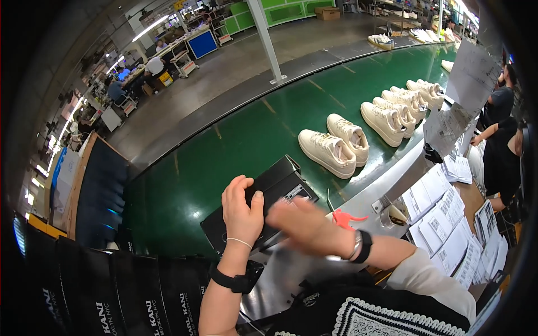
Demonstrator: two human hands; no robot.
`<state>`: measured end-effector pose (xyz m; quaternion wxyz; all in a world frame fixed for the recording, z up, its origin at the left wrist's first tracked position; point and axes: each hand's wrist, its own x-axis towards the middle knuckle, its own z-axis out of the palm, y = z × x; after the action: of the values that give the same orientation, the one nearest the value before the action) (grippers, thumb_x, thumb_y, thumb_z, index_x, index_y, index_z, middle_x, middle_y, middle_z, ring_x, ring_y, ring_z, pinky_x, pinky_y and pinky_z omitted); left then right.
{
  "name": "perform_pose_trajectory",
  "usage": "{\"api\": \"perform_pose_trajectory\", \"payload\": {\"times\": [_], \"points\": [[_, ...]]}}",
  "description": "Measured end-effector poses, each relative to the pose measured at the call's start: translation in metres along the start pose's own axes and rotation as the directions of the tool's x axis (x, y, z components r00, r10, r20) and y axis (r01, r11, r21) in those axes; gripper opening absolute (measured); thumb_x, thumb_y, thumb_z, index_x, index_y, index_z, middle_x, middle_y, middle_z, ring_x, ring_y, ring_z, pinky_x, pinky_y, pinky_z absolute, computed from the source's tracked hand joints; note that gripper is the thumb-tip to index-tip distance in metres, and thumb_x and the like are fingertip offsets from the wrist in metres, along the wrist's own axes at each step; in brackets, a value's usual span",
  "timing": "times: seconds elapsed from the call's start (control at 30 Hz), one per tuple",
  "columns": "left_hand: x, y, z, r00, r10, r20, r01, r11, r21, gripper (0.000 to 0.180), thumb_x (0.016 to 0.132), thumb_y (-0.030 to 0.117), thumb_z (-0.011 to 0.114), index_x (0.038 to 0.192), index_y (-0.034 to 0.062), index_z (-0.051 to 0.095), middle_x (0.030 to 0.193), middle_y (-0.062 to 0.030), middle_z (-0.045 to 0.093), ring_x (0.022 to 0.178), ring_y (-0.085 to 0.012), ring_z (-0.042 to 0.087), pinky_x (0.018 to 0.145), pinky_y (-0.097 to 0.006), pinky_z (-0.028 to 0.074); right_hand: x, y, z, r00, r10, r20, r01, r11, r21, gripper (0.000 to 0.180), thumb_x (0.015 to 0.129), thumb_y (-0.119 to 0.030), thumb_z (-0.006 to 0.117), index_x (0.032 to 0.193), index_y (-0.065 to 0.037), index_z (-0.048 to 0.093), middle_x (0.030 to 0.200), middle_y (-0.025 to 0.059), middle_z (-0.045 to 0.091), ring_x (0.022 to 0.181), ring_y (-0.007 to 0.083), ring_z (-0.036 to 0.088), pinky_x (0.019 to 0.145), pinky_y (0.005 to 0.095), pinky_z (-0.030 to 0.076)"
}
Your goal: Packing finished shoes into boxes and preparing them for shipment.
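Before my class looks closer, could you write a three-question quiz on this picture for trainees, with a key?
1. What colour is the nearest pair of shoes standing on the green belt?

2. True or false: the left hand is wearing a glove.

3. Which of these is nearest the right hand?
A. the black box
B. the blue board across the room
C. the grey post

Key: 1. Cream. 2. False; it is bare. 3. A.

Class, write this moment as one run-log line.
left hand: open, over black shoebox | right hand: motion-blurred, over same box, contact unclear | cream shoes: lined up on green belt
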<state>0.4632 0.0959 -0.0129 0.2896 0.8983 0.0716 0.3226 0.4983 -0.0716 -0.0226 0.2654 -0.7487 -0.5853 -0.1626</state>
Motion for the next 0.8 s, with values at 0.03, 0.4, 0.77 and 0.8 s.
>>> {"api": "perform_pose_trajectory", "payload": {"times": [0.03,0.4,0.77,0.8], "points": [[0.000,-0.002,-0.002,0.999,-0.005,0.045,0.004,0.999,0.032,0.027,0.080,0.015,0.058,0.104,0.0025,0.055,0.116,-0.0140,0.053,0.110,-0.0309,0.046,0.094,-0.039,0.036,-0.007,-0.015,0.009,1.000,-0.021,-0.002,0.021,1.000,0.007,0.059,0.069,-0.029,0.068,0.119,-0.007,0.045,0.122,0.0115,0.047,0.118,0.0240,0.042,0.098,0.0398,0.031],[0.004,-0.016,-0.031,0.991,0.067,0.114,-0.099,0.948,0.304,0.035,0.079,0.020,0.060,0.107,0.0006,0.052,0.101,-0.0167,0.057,0.095,-0.0339,0.051,0.084,-0.041,0.038,-0.066,0.088,-0.011,0.873,0.454,-0.177,-0.456,0.890,0.031,0.062,0.067,-0.020,0.069,0.121,-0.004,0.044,0.120,0.0143,0.048,0.111,0.0315,0.046,0.092,0.0410,0.038],[0.010,-0.041,0.046,0.933,0.299,0.201,-0.349,0.887,0.303,0.030,0.071,0.012,0.064,0.099,0.0098,0.055,0.102,-0.0102,0.052,0.096,-0.0295,0.049,0.081,-0.042,0.036,-0.086,0.209,0.032,0.553,0.833,0.016,-0.821,0.548,-0.159,0.032,0.074,-0.023,0.057,0.095,0.001,0.060,0.093,0.0172,0.061,0.093,0.0315,0.056,0.083,0.0389,0.045],[-0.001,-0.048,0.059,0.902,0.234,0.363,-0.353,0.883,0.309,0.026,0.073,0.014,0.062,0.099,0.0156,0.058,0.100,-0.0076,0.052,0.098,-0.0266,0.050,0.080,-0.041,0.036,-0.083,0.221,0.043,0.549,0.836,0.019,-0.823,0.544,-0.161,0.032,0.074,-0.023,0.057,0.095,0.001,0.060,0.093,0.0172,0.061,0.093,0.0315,0.056,0.083,0.0389,0.045]]}}
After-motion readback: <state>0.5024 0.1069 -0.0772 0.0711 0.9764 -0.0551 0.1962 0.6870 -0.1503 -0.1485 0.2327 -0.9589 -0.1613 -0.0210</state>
